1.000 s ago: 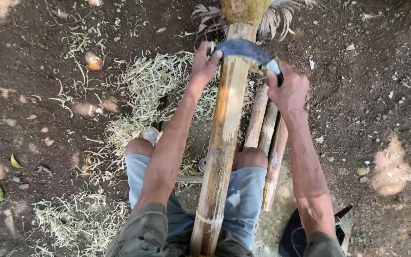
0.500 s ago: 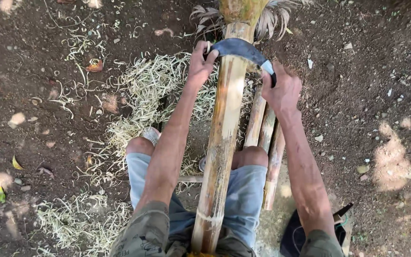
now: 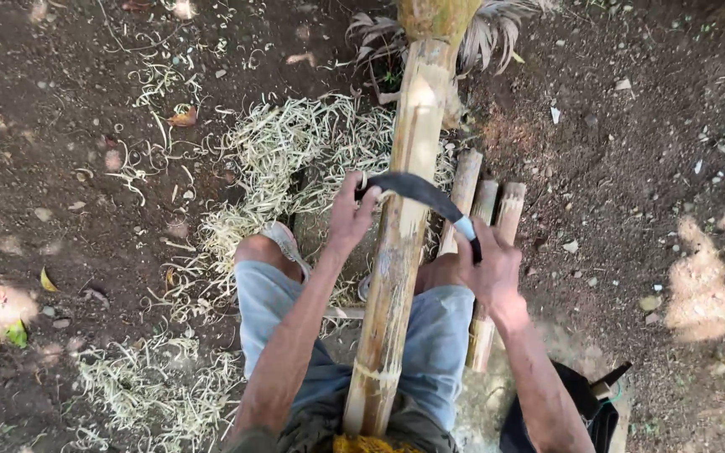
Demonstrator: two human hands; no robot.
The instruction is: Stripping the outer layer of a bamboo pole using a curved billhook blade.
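A long yellow-green bamboo pole (image 3: 400,243) runs from between my knees up toward a tree base. A curved dark blade (image 3: 419,190) lies across the pole. My left hand (image 3: 351,214) grips the blade's left tip. My right hand (image 3: 488,268) is closed on the handle end at the right, where a pale blue band shows. Both arms are drawn in toward my lap, and the blade sits about mid-pole.
Three short bamboo pieces (image 3: 484,218) lie side by side right of the pole. Pale shavings (image 3: 287,151) cover the dirt at left, with more shavings (image 3: 153,377) near my left leg. A dark bag (image 3: 585,403) sits at lower right.
Both hands have pulled the blade down the pole toward me, from near the pole's far end to its middle. My arms are now bent closer to my knees.
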